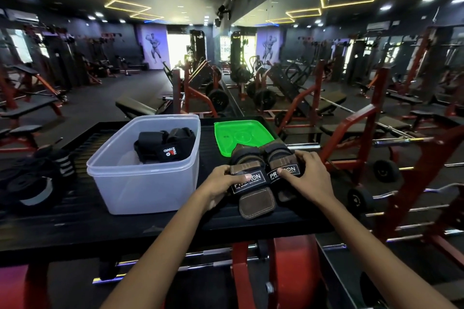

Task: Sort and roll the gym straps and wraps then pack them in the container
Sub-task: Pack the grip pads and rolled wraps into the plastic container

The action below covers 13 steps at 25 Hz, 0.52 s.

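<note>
Both hands grasp brown leather grips on the tabletop: left hand curls around the left grip, right hand around the right grip.

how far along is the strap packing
Partly done. Black wraps already sit in the clear container. The left hand and right hand each grip one of the brown grip pads. A black pile left of the container waits; the green lid is off.
</note>
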{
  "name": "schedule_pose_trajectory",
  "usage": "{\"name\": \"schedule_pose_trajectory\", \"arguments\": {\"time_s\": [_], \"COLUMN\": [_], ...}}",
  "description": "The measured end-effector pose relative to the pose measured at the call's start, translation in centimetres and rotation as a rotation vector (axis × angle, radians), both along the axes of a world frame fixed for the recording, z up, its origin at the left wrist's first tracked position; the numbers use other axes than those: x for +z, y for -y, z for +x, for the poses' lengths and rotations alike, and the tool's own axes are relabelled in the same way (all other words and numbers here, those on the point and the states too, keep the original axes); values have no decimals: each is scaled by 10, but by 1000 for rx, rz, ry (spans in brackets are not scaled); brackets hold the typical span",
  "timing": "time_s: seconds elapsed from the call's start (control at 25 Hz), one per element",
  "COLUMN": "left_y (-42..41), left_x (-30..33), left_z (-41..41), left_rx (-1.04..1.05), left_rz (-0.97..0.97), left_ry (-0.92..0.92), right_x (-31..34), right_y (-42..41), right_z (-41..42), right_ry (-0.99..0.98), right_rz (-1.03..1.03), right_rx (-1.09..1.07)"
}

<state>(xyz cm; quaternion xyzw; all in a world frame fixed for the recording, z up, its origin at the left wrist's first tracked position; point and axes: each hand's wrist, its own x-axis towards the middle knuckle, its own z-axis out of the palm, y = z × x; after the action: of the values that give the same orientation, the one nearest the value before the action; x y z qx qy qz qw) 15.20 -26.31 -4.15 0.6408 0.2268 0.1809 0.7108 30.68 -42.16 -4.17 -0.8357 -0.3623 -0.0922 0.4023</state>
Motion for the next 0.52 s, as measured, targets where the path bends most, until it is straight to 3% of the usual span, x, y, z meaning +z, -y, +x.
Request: {"name": "schedule_pose_trajectory", "arguments": {"time_s": [0.2,0.32,0.52], "left_y": [-5,-3,3], "left_x": [9,20,58], "left_z": [-6,-9,-16], "left_rx": [-46,-67,-90], "left_rz": [13,122,195], "left_ry": [-104,-200,-182], "right_x": [1,1,14], "right_y": [3,3,5], "right_z": [-2,3,8], "right_ry": [-133,-225,-438], "right_rz": [12,41,363], "right_rx": [163,247,318]}}
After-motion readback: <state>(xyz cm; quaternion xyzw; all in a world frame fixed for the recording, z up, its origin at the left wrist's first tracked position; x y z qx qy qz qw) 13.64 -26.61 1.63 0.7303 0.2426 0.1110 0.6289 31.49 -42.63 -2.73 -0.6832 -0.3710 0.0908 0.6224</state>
